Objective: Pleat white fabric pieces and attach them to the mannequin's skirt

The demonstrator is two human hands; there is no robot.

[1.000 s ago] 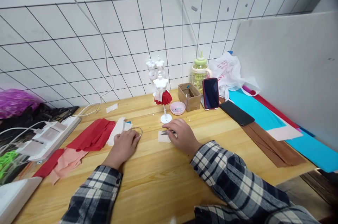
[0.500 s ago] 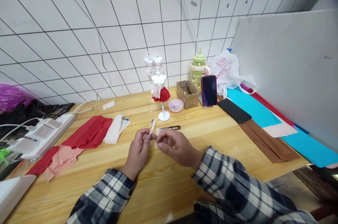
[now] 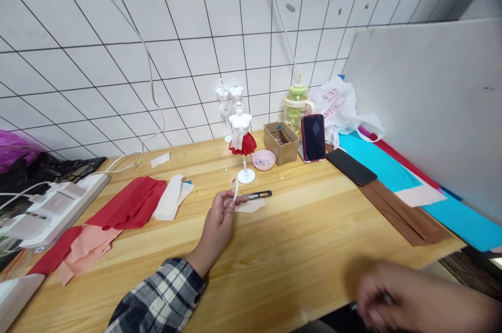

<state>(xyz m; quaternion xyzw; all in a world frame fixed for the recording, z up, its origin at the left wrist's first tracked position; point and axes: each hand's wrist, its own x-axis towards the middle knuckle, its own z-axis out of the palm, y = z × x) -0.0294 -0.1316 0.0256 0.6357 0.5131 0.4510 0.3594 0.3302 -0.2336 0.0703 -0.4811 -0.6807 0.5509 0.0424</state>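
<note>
My left hand (image 3: 220,216) is closed, pinching a narrow white ring (image 3: 236,190) that looks like a roll of thin tape, seen nearly edge-on. Just beyond its fingertips lie black thread snips (image 3: 259,195), beside a pale scrap (image 3: 251,206). My right hand (image 3: 382,296) is low at the right, by the table's front edge. Motion smears its curled fingers, so what they may hold cannot be made out. Behind the snips stands a small white dress form (image 3: 240,125) wearing a red skirt (image 3: 243,145) and a pale strip of cloth.
A pink bowl of beads (image 3: 263,160), a cardboard box (image 3: 281,144) and a propped phone (image 3: 313,137) stand at the back. Red fabric (image 3: 131,202) and a power strip (image 3: 66,213) lie left. Brown fabric (image 3: 408,215) and blue fabric (image 3: 466,220) lie right.
My right hand has left the ring and swung down to the right, toward the table's front edge. My left hand still holds the ring, and more of the snips and scrap shows.
</note>
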